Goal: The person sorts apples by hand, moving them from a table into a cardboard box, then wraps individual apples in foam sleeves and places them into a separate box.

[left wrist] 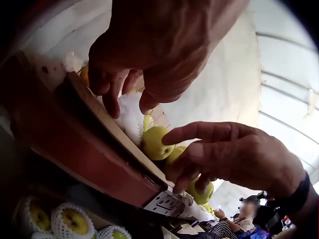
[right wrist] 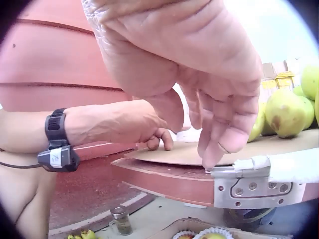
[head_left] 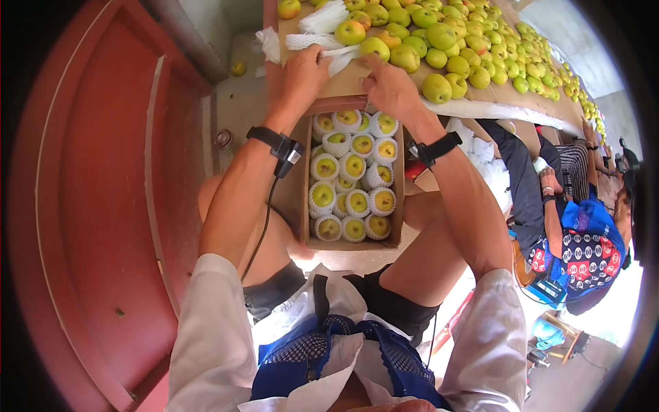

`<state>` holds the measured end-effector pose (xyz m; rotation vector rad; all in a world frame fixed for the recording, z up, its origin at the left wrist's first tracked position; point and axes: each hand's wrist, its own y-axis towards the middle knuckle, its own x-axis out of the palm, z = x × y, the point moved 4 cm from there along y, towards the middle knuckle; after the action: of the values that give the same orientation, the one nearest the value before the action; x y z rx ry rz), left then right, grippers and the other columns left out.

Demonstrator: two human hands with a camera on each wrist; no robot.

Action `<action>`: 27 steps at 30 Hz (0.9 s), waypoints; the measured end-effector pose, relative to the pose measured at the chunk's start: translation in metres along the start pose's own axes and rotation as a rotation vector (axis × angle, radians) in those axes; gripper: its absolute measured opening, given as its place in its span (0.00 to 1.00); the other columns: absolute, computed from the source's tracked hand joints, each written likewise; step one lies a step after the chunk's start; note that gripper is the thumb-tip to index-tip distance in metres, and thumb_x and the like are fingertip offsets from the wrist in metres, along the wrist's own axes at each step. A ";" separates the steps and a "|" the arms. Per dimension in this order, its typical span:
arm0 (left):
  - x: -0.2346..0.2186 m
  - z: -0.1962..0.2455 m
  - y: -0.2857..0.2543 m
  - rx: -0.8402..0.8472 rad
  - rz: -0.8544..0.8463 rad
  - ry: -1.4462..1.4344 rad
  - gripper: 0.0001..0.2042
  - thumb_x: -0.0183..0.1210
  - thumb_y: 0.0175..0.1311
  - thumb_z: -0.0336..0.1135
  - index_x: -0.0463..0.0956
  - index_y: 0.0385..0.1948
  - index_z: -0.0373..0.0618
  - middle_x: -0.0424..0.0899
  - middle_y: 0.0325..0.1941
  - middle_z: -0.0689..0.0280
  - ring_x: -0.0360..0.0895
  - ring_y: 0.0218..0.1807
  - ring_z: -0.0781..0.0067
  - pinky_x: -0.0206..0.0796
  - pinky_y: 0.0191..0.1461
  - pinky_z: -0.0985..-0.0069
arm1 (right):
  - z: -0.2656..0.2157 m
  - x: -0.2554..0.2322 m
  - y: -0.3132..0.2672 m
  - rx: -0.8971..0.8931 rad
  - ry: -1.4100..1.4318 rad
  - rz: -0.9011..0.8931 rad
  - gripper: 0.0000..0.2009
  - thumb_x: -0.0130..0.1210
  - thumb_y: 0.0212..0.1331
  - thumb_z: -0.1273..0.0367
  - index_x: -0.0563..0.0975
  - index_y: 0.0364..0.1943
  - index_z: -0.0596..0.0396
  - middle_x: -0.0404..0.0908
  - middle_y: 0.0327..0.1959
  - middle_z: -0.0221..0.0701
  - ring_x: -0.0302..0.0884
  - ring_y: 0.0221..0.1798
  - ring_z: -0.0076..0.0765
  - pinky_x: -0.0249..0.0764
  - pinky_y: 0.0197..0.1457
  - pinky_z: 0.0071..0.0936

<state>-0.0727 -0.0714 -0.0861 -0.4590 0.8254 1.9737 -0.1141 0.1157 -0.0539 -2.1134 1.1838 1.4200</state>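
Observation:
The left hand (head_left: pixel 305 74) is at the table edge, its fingertips pinching the end of a white foam net (head_left: pixel 342 59); in the left wrist view the net (left wrist: pixel 131 113) lies between thumb and fingers. Facing it, the right hand (head_left: pixel 392 88) has loosely bent fingers and grips nothing. Its index finger reaches close to a yellow-green apple (head_left: pixel 374 48); whether it touches is unclear. The right wrist view has the right hand (right wrist: pixel 199 84) above a cardboard sheet at the metal-cornered edge, with the left hand (right wrist: pixel 149 122) beyond.
Many apples (head_left: pixel 473 48) cover the table to the right. Below the edge, between the knees, a cardboard box (head_left: pixel 307 199) holds apples in foam nets (head_left: pixel 357 201). A red panel (head_left: pixel 103 172) stands at left. Other people sit at right. A glass jar (right wrist: pixel 121 221) is on the floor.

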 end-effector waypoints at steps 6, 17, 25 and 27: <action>-0.013 0.003 -0.008 0.013 0.072 0.043 0.14 0.62 0.69 0.42 0.82 0.47 0.42 0.88 0.40 0.52 0.84 0.42 0.52 0.73 0.47 0.62 | 0.026 0.004 0.015 0.025 0.133 -0.021 0.25 0.49 0.63 0.71 0.68 0.67 0.49 0.86 0.43 0.54 0.83 0.50 0.62 0.77 0.56 0.50; -0.027 -0.041 -0.007 -0.296 -0.036 -0.146 0.15 0.60 0.67 0.40 0.81 0.44 0.35 0.87 0.36 0.54 0.82 0.36 0.62 0.72 0.43 0.63 | 0.027 0.006 0.014 0.010 0.160 -0.054 0.28 0.55 0.65 0.69 0.66 0.70 0.50 0.86 0.42 0.42 0.84 0.47 0.47 0.77 0.54 0.40; -0.039 -0.020 -0.032 -0.326 -0.060 -0.561 0.12 0.60 0.74 0.38 0.80 0.48 0.40 0.79 0.35 0.73 0.69 0.29 0.84 0.63 0.33 0.82 | 0.019 0.000 0.010 0.175 0.467 -0.086 0.26 0.57 0.68 0.62 0.69 0.68 0.54 0.85 0.49 0.44 0.84 0.52 0.47 0.78 0.55 0.40; -0.038 -0.016 -0.032 -0.298 -0.065 -0.587 0.12 0.60 0.74 0.39 0.80 0.49 0.40 0.80 0.37 0.73 0.70 0.30 0.84 0.64 0.35 0.83 | -0.005 -0.017 -0.003 0.391 0.879 -0.133 0.27 0.60 0.70 0.60 0.70 0.68 0.60 0.83 0.54 0.39 0.82 0.53 0.38 0.76 0.56 0.37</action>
<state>-0.0263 -0.0947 -0.0859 -0.0550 0.1466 2.0208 -0.1109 0.1218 -0.0374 -2.4880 1.3961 0.1122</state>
